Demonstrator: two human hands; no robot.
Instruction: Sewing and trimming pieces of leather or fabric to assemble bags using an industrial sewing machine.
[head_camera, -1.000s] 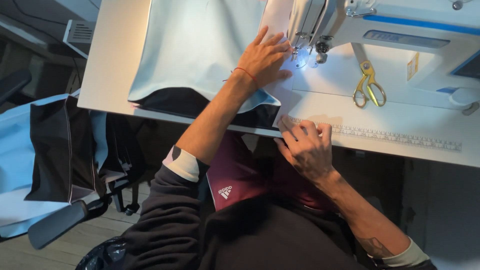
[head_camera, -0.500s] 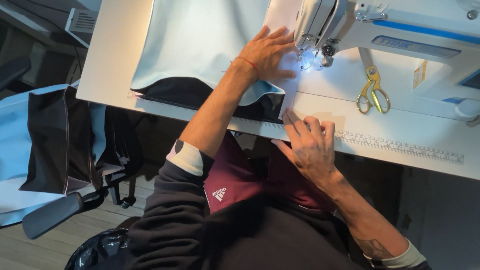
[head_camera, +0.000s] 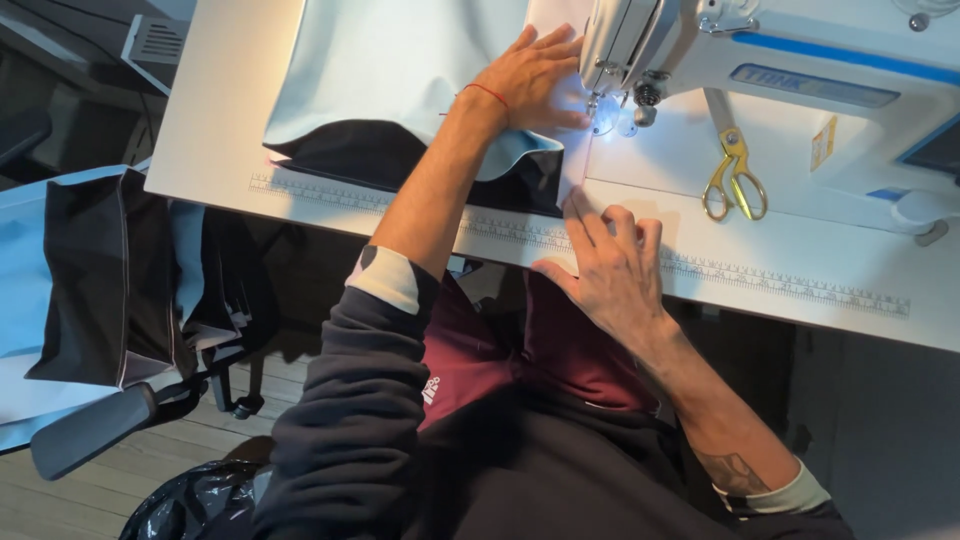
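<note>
Two flat, open-palmed hands are pressed on pale blue fabric (head_camera: 400, 60) lying on the table (head_camera: 215, 110)—left hand (head_camera: 530, 80) beside the sewing machine's (head_camera: 760, 80) needle, right hand (head_camera: 610, 275) at the near edge—so seam-feeding is judged underway, steady guidance being required next.

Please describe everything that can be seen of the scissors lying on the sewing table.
The scissors have golden yellow handles with two oval finger loops and narrow grey metal blades. They are closed and lie flat on the white table, blades pointing away from the person and partly under the arm of the sewing machine, loops toward the printed ruler along the table edge. No hand touches them; the right hand rests on the table to their left.
</note>
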